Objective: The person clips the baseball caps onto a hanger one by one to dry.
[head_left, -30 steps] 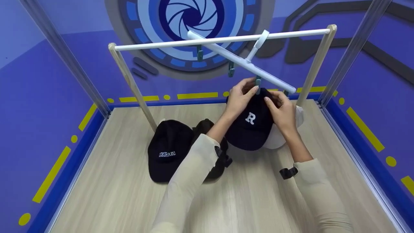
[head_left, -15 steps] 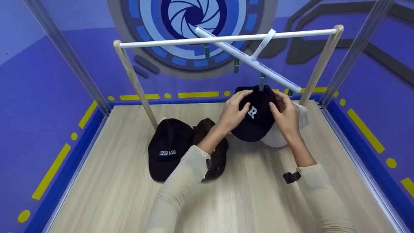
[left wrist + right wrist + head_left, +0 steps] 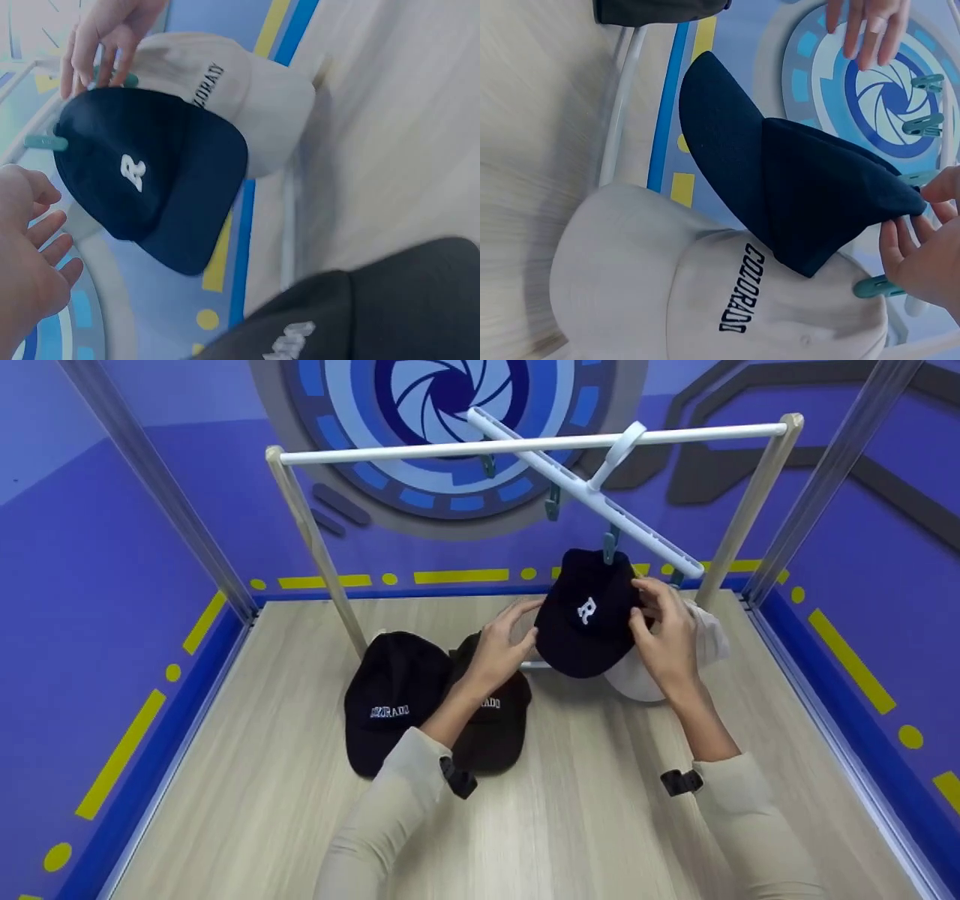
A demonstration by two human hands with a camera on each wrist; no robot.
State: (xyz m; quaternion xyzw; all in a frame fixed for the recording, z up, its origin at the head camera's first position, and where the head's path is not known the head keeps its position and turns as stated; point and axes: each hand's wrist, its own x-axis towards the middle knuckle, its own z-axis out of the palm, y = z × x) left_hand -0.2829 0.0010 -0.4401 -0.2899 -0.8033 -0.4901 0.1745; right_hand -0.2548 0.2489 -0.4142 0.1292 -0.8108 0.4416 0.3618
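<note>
A dark navy baseball cap (image 3: 574,641) with a white R hangs by its top from a green clip (image 3: 609,549) on a white hanger (image 3: 637,534). My right hand (image 3: 669,634) holds the cap's right edge, thumb and fingers either side of the fabric in the right wrist view. Left of the cap, my left hand (image 3: 496,652) is apart from it, fingers spread and holding nothing. Behind the navy cap, a beige cap (image 3: 622,277) lettered COLORADO hangs beside another green clip (image 3: 877,286).
The hanger hooks over a white rod (image 3: 420,451) between wooden posts (image 3: 322,551). A black COLORADO cap (image 3: 394,675) and a dark brown cap (image 3: 495,735) lie on the wooden table at left. Two more clips, one a green clip (image 3: 553,502), hang from the hanger's far half.
My left hand has left the clip and cap, moving left and down. My right hand stays at the cap's right side. The navy cap now hangs from the clip, turned slightly.
</note>
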